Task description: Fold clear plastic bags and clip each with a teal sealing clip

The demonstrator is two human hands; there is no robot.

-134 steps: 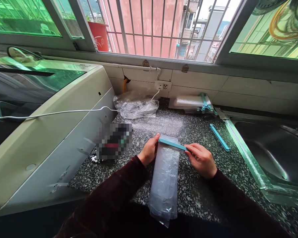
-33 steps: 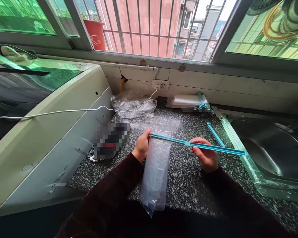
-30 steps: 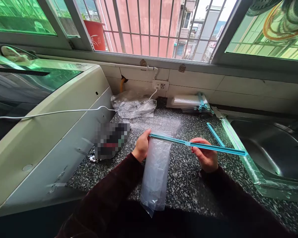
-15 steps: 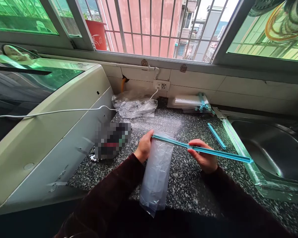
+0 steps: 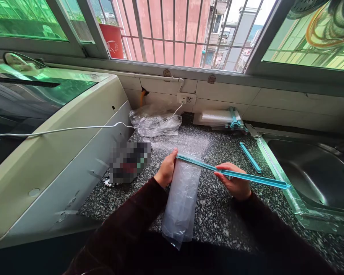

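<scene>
- Since the earlier frame, the teal sealing clip (image 5: 232, 173) has tipped a little lower at its far end, and the right hand (image 5: 234, 184) has edged in toward the clear plastic bag (image 5: 182, 194); the bag itself has hardly shifted.
- The left hand (image 5: 166, 169) is curled shut around the top left corner of the bag, where one end of the clip sits.
- The right hand is closed in a pinch on the clip just right of the bag, and the clip's free arm runs on past it.
- The bag lies lengthwise on the speckled table (image 5: 218, 214), its lower end toward the person.
- A second teal clip (image 5: 250, 157) lies flat on the table, up and to the right of the bag.
- A stack of bags with clips (image 5: 222, 117) sits against the wall behind the bag, and a crumpled pile of plastic (image 5: 156, 123) lies behind and to its left.
- A steel sink (image 5: 312, 172) is well to the right of the bag, a white appliance (image 5: 60, 145) to the left.
- No brand, label or writing can be read on anything.
</scene>
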